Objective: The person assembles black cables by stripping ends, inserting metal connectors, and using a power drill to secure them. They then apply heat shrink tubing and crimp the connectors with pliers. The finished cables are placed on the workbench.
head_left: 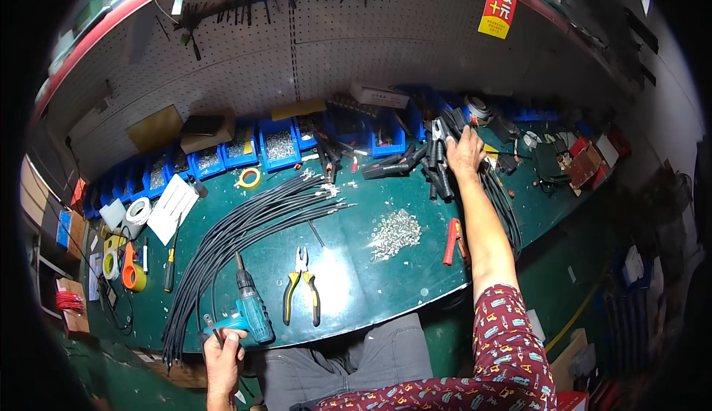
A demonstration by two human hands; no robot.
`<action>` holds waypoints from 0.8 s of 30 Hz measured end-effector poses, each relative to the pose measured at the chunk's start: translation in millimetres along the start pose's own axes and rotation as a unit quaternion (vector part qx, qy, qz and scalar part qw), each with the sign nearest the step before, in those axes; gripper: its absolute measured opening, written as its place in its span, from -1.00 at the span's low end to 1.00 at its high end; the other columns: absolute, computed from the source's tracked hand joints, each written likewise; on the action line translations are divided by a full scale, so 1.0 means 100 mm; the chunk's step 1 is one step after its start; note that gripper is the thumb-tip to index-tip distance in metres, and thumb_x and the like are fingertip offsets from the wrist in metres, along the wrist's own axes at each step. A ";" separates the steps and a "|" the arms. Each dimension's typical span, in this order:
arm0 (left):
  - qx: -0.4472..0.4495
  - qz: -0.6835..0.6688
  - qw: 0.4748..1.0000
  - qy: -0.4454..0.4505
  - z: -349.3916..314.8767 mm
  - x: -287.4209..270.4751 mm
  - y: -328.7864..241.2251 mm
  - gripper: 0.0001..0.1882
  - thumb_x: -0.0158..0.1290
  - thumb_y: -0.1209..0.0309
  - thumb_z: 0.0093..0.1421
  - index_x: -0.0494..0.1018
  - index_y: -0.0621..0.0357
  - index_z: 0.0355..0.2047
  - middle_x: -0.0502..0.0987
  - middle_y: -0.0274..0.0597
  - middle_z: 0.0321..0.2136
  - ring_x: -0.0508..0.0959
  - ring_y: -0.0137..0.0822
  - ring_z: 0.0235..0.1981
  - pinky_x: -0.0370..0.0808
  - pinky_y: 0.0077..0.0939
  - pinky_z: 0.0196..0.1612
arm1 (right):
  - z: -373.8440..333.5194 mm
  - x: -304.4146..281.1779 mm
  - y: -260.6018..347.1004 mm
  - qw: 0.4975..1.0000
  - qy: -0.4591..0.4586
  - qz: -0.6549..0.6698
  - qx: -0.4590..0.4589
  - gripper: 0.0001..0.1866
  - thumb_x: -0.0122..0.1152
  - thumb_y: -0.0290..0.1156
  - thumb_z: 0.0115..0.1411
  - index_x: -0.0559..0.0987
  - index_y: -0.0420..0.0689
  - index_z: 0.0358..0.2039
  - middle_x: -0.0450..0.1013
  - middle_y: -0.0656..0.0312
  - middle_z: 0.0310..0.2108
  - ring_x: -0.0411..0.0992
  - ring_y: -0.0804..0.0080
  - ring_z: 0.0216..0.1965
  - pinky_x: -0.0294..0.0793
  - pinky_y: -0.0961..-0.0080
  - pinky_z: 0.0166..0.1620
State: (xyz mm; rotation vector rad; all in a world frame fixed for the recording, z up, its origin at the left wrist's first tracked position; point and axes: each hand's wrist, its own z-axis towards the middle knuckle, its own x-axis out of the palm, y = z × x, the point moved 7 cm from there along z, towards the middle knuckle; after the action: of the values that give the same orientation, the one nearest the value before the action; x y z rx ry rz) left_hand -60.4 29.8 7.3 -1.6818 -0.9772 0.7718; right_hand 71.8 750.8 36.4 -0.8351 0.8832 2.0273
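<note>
At the bench's front edge, my left hand point(223, 360) is closed around a black cable whose metal lug end point(210, 322) sticks up from the fingers. Right beside it lies a teal power drill point(254, 309), bit pointing away. My right hand point(466, 153) reaches to the back right, fingers curled over a black-handled spring clamp point(452, 120) at the pile of clamps point(436, 165). Part of that grip is hidden. A thick bundle of black cables point(230, 226) stretches across the left of the bench. Yellow-and-black pliers point(302, 289) lie with handles toward me.
Small metal fasteners point(396, 235) are heaped mid-bench, with a red-handled tool point(452, 242) to their right. Blue parts bins point(279, 148) line the back. Tape rolls point(134, 269) and a screwdriver point(170, 270) lie at the left. More black cables point(498, 200) run beneath my right forearm.
</note>
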 end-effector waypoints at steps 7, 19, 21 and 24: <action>-0.028 0.027 0.999 0.030 0.05 0.14 -0.05 -0.74 0.08 0.23 0.41 0.55 0.18 -0.26 0.37 -0.45 -0.67 0.22 -0.65 -0.70 0.09 -0.69 -0.66 | -0.97 0.42 1.30 0.921 0.101 0.138 -0.349 -0.54 0.31 -0.41 0.08 0.53 -0.09 0.04 0.45 0.09 0.12 0.33 0.07 0.20 0.24 -0.02 0.19; 0.109 0.097 0.989 -0.006 -0.07 0.30 -0.13 -0.72 -0.04 0.31 0.45 0.56 0.25 -0.27 0.30 -0.51 -0.61 0.26 -0.63 -0.59 0.19 -0.63 -0.51 | -1.35 0.00 1.69 0.882 0.114 0.397 -0.227 -0.68 0.03 -0.49 0.32 0.41 -0.28 0.06 0.45 0.00 -0.10 0.52 0.12 -0.19 0.52 0.23 -0.14; 0.143 0.105 0.984 -0.026 -0.07 0.37 -0.18 -0.73 -0.07 0.36 0.45 0.57 0.29 -0.22 0.37 -0.46 -0.55 0.31 -0.60 -0.50 0.25 -0.61 -0.43 | -1.91 -0.44 1.99 0.762 0.320 0.560 -0.059 -0.67 0.02 -0.43 0.36 0.41 -0.25 0.09 0.50 0.17 -0.19 0.46 0.52 -0.45 0.47 0.53 -0.41; 0.222 0.112 0.968 -0.021 0.02 0.52 -0.15 -0.72 -0.10 0.40 0.44 0.52 0.39 -0.11 0.57 -0.20 -0.37 0.49 -0.44 -0.36 0.47 -0.49 -0.21 | -3.07 -1.04 2.28 0.573 0.491 0.650 0.087 -0.64 0.10 -0.27 0.39 0.41 -0.16 0.10 0.49 0.32 -0.28 0.35 0.65 -0.56 0.36 0.69 -0.55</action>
State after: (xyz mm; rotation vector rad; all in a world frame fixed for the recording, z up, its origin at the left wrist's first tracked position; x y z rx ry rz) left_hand -41.1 79.1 19.4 -1.3966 -0.5886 1.0908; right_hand 13.4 359.3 18.7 -1.4431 3.0058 2.3052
